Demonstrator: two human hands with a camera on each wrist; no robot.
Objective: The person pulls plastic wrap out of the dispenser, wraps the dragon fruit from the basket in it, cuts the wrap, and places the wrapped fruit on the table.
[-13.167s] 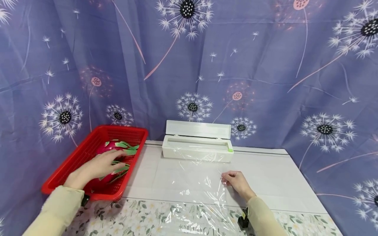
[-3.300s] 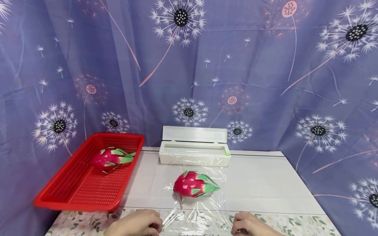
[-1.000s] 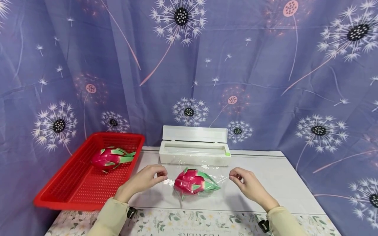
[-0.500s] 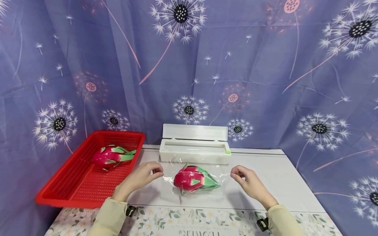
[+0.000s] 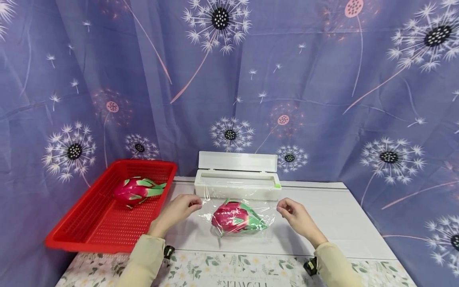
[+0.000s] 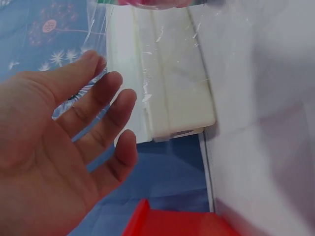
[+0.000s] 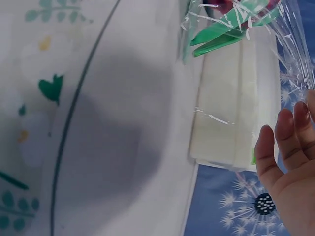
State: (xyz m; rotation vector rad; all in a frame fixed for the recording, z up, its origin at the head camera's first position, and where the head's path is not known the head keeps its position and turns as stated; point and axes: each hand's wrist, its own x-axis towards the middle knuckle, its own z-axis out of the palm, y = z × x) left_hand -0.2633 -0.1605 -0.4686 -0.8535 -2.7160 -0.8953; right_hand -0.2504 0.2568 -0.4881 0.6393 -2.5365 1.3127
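Note:
A magenta-and-green dragon fruit (image 5: 231,217) lies on the table between my hands, with clear plastic wrap (image 5: 265,207) drawn over it. To its left, my left hand (image 5: 183,209) pinches one corner of the wrap between thumb and forefinger; the left wrist view shows its other fingers loosely bent. On the opposite side my right hand (image 5: 295,215) pinches the other corner, and the wrap hangs in creases from those fingertips in the right wrist view. Behind the fruit, the film reaches back to a white wrap dispenser box (image 5: 236,192) whose lid stands raised.
At the left stands a red perforated basket (image 5: 104,247) holding a second dragon fruit (image 5: 134,191). A flower-printed cloth strip (image 5: 215,267) runs along the table's front. A blue dandelion-patterned curtain (image 5: 322,79) closes off the back and sides.
One dragon fruit went from basket to wrap. Both hands then carried the wrap's front edge from the table front up and back over the fruit; in the last second they shifted only slightly.

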